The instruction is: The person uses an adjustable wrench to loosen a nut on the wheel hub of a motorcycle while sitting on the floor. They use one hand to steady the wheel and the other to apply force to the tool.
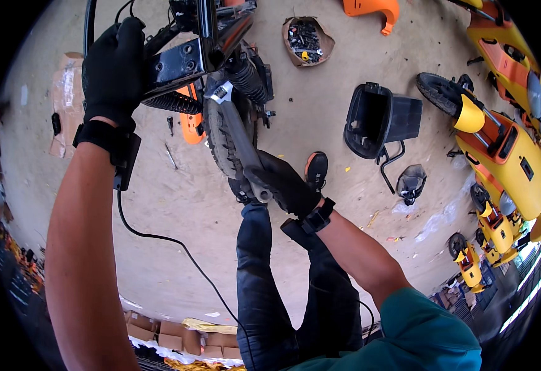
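Observation:
My left hand (112, 71), in a black glove, is closed on the black metal frame (180, 62) at upper left, its fingers curled near a bar. My right hand (283, 184), also gloved, is wrapped round the lower handle of a long grey adjustable wrench (239, 136). The wrench's head is beside a black coil shock absorber (249, 80), over the knobby tyre (218, 139) of the vehicle's wheel. An orange panel (193, 127) lies on the floor behind the wheel.
A box of small parts (310, 43) lies ahead, an orange fender (372, 12) beyond it. A black plastic storage case (382, 120) with a bent tube is at right, beside yellow scooters (502, 173). Cardboard (66, 133) lies at left. A black cable (177, 243) hangs by my legs.

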The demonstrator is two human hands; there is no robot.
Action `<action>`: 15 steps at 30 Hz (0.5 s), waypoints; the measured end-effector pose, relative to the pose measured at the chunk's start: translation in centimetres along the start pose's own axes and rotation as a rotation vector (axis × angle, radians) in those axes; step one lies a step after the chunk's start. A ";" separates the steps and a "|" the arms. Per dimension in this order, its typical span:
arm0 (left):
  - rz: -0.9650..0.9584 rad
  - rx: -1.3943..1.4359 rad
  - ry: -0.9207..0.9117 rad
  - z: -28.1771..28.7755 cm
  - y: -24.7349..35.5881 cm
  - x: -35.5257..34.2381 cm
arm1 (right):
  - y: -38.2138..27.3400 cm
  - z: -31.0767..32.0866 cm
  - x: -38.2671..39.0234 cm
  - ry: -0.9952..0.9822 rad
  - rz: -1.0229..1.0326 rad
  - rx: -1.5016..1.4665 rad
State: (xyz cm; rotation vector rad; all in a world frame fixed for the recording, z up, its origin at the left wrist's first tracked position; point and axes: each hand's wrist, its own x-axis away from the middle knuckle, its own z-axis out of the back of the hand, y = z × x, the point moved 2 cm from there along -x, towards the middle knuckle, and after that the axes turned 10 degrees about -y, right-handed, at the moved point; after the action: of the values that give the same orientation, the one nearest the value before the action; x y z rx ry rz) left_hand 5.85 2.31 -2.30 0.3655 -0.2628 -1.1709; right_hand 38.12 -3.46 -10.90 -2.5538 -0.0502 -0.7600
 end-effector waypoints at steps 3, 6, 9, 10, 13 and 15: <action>0.306 0.197 -0.084 -0.1 0.5 -0.1 | 2.5 -0.4 -0.3 0.028 0.004 -0.183; 0.284 0.091 -0.052 -0.1 0.4 -0.1 | 3.9 -1.0 1.1 0.014 -0.025 -0.153; 0.289 0.205 -0.066 -0.7 -0.2 -0.4 | 3.9 -2.0 3.4 0.049 -0.092 -0.067; 0.271 0.230 -0.070 -0.1 -0.4 -0.2 | 4.0 -2.5 3.9 0.007 -0.064 -0.040; 0.147 0.169 -0.042 1.0 -1.6 0.5 | 3.4 -4.4 6.6 0.002 -0.068 -0.064; 0.251 0.118 0.122 3.1 3.1 1.3 | 3.8 -4.9 8.8 0.096 -0.085 -0.056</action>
State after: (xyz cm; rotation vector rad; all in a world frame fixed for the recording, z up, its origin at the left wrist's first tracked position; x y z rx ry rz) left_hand 7.75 1.74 1.81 0.4918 -0.2636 -0.8854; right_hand 43.72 -9.87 -4.30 -2.5784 -0.1087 -0.9274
